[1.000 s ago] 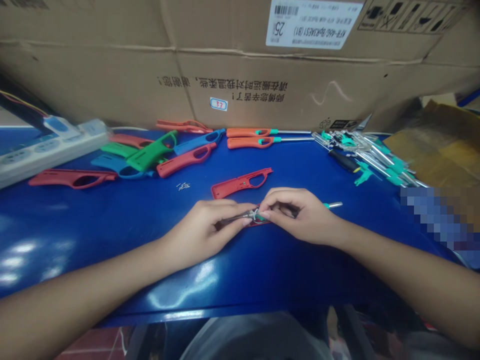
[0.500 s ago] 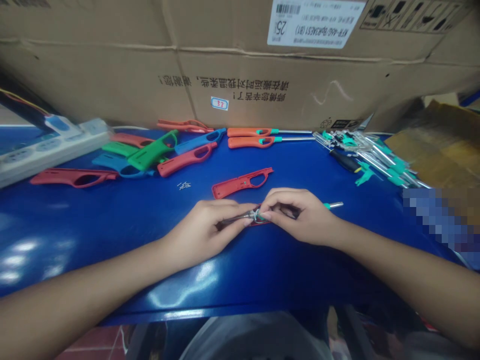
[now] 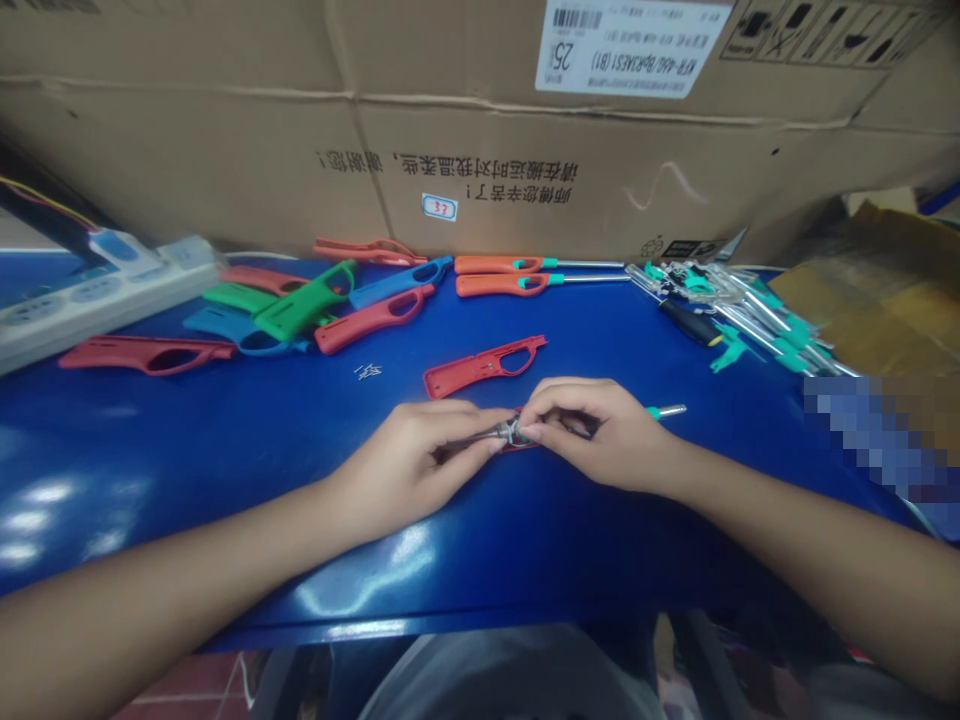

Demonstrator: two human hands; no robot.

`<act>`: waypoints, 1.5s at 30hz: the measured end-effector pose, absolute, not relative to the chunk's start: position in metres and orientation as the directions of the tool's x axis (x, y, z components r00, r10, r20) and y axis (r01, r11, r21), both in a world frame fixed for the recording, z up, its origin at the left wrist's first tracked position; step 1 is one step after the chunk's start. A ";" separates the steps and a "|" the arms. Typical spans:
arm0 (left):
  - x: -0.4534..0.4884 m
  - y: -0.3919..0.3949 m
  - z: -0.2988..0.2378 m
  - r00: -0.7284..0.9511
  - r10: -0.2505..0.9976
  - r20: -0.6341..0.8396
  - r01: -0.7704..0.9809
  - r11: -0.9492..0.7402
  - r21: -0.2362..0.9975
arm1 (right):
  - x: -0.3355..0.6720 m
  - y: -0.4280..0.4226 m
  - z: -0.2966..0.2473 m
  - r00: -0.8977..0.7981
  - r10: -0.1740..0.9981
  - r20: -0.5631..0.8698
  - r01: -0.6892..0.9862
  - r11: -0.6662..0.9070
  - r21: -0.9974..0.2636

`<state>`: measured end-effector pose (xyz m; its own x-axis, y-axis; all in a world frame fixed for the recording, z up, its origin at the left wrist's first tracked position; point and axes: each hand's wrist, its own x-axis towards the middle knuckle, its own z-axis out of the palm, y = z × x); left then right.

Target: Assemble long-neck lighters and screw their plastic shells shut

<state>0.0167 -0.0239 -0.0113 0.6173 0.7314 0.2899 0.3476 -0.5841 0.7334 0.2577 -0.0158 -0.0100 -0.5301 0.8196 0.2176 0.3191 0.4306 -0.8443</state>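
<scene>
Hands (image 3: 420,455) (image 3: 600,435) hide most of the red shell (image 3: 523,447), power strip's (image 3: 97,298) chopped by the left edge, metal bits (image 3: 368,372) too tiny to identify.

Barely altered in a second
Shifted slightly in framing, with white label (image 3: 634,48) farther right; at left grip (image 3: 424,450) and right grip (image 3: 600,435), movement too small to tell.

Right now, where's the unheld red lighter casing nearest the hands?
The red lighter casing lies near centre in the head view, just beyond the left hand and right hand, right of the small screws.
</scene>
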 end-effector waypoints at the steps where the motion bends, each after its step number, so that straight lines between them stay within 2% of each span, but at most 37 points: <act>1: 0.017 -0.024 -0.011 0.609 0.735 0.298 0.352 -0.587 0.730 | 0.258 -0.016 -0.010 -0.525 0.824 0.213 0.321 0.423 -0.847; 8: 0.017 -0.022 -0.010 0.535 0.775 0.335 0.399 -0.582 0.709 | 0.259 -0.014 -0.006 -0.493 0.857 0.149 0.310 0.333 -0.891; 16: 0.018 -0.020 -0.007 0.528 0.801 0.282 0.406 -0.530 0.744 | 0.260 -0.012 -0.007 -0.472 0.875 0.106 0.320 0.282 -0.905; 45: 0.027 -0.025 -0.011 0.471 0.864 0.178 0.351 -0.369 0.861 | 0.253 -0.017 -0.010 -0.432 0.889 0.150 0.346 0.317 -0.883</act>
